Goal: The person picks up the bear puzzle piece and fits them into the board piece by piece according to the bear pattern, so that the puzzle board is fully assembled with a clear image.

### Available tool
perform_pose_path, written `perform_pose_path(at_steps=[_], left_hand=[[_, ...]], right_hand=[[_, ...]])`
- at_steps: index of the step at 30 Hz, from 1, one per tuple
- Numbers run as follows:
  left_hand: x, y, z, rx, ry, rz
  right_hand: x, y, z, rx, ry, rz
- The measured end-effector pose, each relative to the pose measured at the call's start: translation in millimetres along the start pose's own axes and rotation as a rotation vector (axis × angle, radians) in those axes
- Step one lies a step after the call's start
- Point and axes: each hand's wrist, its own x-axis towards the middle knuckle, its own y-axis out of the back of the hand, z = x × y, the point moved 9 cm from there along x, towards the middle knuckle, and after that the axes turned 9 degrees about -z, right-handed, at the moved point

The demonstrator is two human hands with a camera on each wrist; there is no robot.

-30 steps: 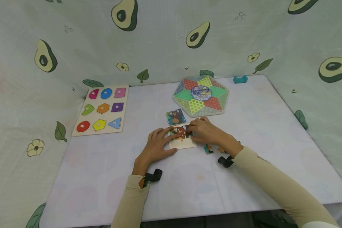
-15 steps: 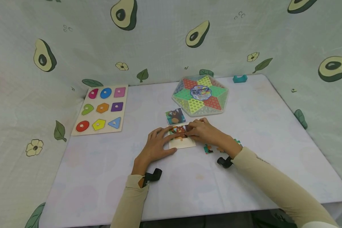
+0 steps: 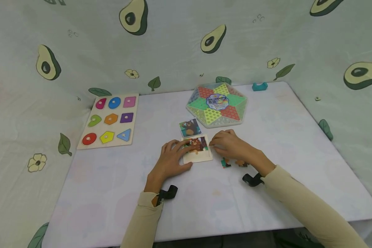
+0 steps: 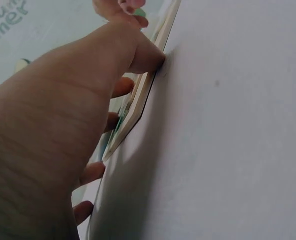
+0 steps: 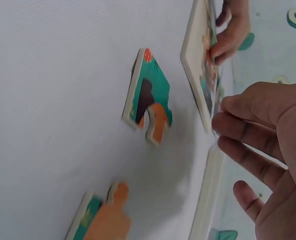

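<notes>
A small puzzle board [image 3: 201, 157] with a bear picture in its upper part lies at the table's middle; its lower strip is bare wood. My left hand [image 3: 173, 160] rests on its left side, fingers spread over the picture, thumb at the lower edge. Just off the board's right edge is my right hand [image 3: 230, 146], fingers loosely bent; in the right wrist view nothing shows between the fingertips of the right hand [image 5: 268, 145]. Loose pieces lie below it, a teal and orange piece [image 5: 160, 90] and an orange piece [image 5: 107, 220]. A bear picture card [image 3: 190, 127] lies behind the board.
A shape board [image 3: 103, 142] with coloured knobbed pieces lies at the back left. Behind the card sits a hexagonal star-patterned game box [image 3: 217, 103]. A teal object [image 3: 259, 86] is at the back right edge. The patterned cloth hangs behind the table.
My right hand has moved right, off the picture, and the dark right part of the picture is now uncovered. My left hand has stayed on the board.
</notes>
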Motion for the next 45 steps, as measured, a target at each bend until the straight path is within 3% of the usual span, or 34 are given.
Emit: perform_pose_path(at_steps=[7,14,20,27,38,45], left_hand=[[1.5,-1.2,14.0,0.133,0.051,-0.007],[4.9,0.2,25.4,0.166,0.09,0.005],[2.3,-2.8,20.3,0.126,0.075,0.008],[2.2,-4.3,7.4,0.0,0.034,0.005],[-0.9,-0.6,-3.7,-0.118,-0.026,-0.019],[-2.3,2.3,-4.2,-0.123,-0.035,-0.018]], right_hand=[[-31.8,11,4,0.032,-0.019,0.047],[-57.7,5,5,0.067,-0.067,0.028],[-64.7,-10,0,0.041,-0.035,0.038],[-65.7,-19,-7,0.015,0.011,0.02],[-64.7,-16,-5,0.016,0.014,0.055],[-62.4,-6,0,0.034,-0.024,0.082]])
